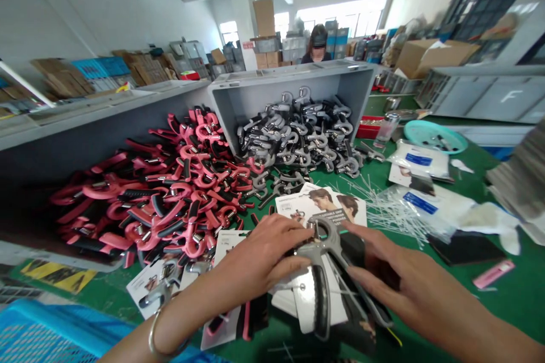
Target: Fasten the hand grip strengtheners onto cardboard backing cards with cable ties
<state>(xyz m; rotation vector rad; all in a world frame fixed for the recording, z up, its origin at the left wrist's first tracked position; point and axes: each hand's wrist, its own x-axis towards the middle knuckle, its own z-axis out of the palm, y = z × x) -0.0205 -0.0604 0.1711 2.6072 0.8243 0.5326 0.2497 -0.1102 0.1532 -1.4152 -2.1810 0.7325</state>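
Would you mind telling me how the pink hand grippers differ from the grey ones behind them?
The pink hand grippers have pink-and-black handles; the grey hand grippers have grey-and-black ones. The pink ones lie spread in a loose heap on the left; the grey ones spill from a tipped grey bin. The pink heap looks larger. Both share the same sprung, two-handled shape.

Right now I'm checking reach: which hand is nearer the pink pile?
Left. The left hand lies just right of the pink pile; the right hand is farther right, beyond the gray gripper.
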